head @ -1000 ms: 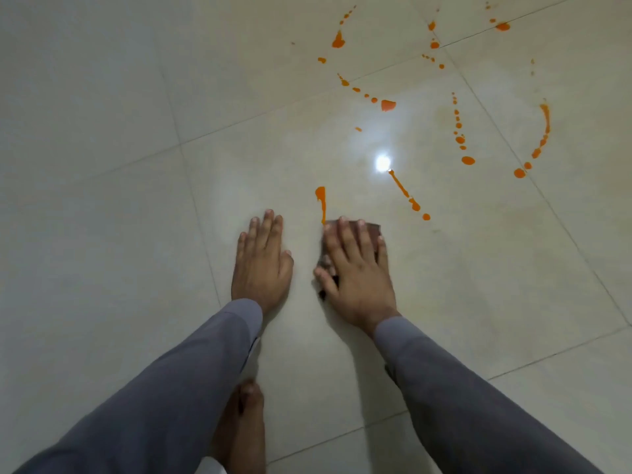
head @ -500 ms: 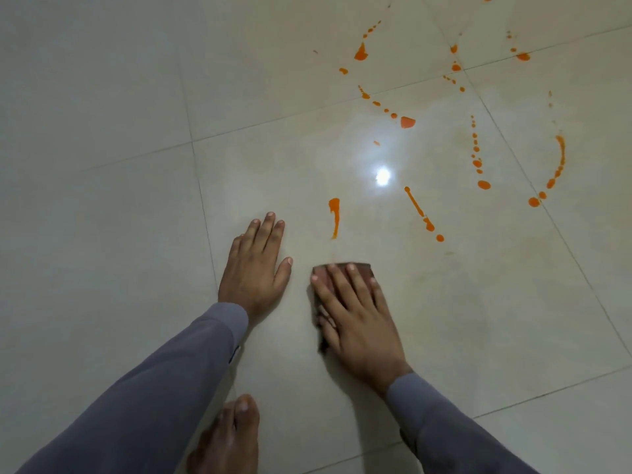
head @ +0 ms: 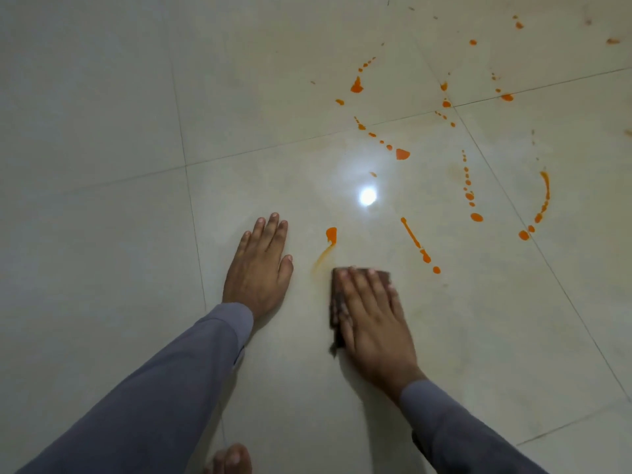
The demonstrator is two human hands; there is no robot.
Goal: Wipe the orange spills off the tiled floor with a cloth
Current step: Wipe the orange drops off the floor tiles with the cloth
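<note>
My right hand (head: 371,311) lies flat with straight fingers on a dark brown cloth (head: 379,273), pressing it against the tiled floor (head: 102,234); most of the cloth is hidden under the hand. Just ahead and left of the cloth sits an orange blob (head: 331,233) with a faint smeared tail (head: 321,258) curving toward the cloth. An orange streak (head: 415,241) runs to the right of it. Several more orange drops and arcs (head: 403,153) spread farther ahead and right. My left hand (head: 260,265) rests flat on the floor, fingers straight, left of the cloth.
A bright light reflection (head: 367,196) glares on the glossy tile ahead of the hands. A bare foot (head: 229,460) shows at the bottom edge between my grey sleeves. Grout lines cross the floor; the tiles to the left carry no orange.
My right hand drew the cloth back toward me and then pushed it forward again. The lower part of the near orange streak is now a thin smear. The view shifted, so the spills sit lower.
</note>
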